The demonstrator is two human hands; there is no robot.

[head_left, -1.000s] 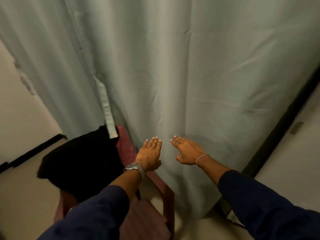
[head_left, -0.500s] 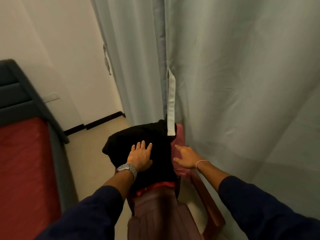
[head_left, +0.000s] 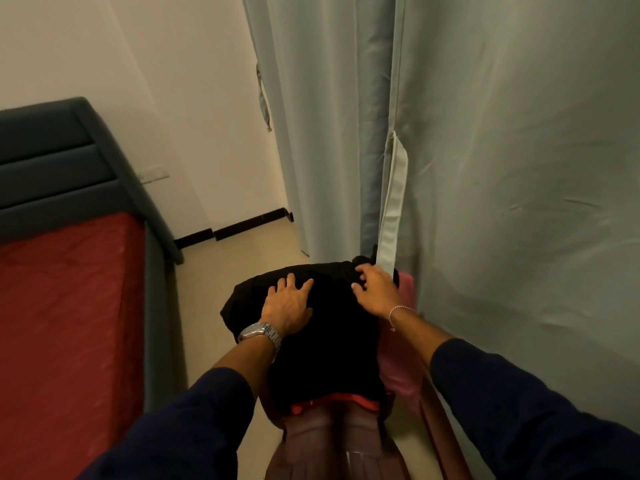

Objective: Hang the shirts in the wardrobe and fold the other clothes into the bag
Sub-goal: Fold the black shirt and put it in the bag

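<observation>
A black garment (head_left: 332,334) lies draped over the back of a reddish-brown chair (head_left: 339,441) in the lower middle of the view. My left hand (head_left: 289,304), with a metal watch on the wrist, rests flat on the garment's left part with fingers spread. My right hand (head_left: 374,291), with a thin bracelet, is on the garment's far right edge, its fingers curled into the cloth. A pink cloth (head_left: 398,362) and a strip of red cloth (head_left: 332,399) show under the black garment. The pale green fabric wardrobe (head_left: 502,168) stands right behind the chair, its cover drawn across.
A bed with a red sheet (head_left: 62,323) and a dark teal headboard (head_left: 69,161) fills the left side. Beige floor (head_left: 221,271) runs between bed and chair. A white wall (head_left: 156,81) with a black skirting stands behind. A pale tie strip (head_left: 393,209) hangs from the wardrobe cover.
The view swung left from the wardrobe cover to the chair. Both hands came down onto the black garment; the right hand moved from the pink cloth to the garment's far edge.
</observation>
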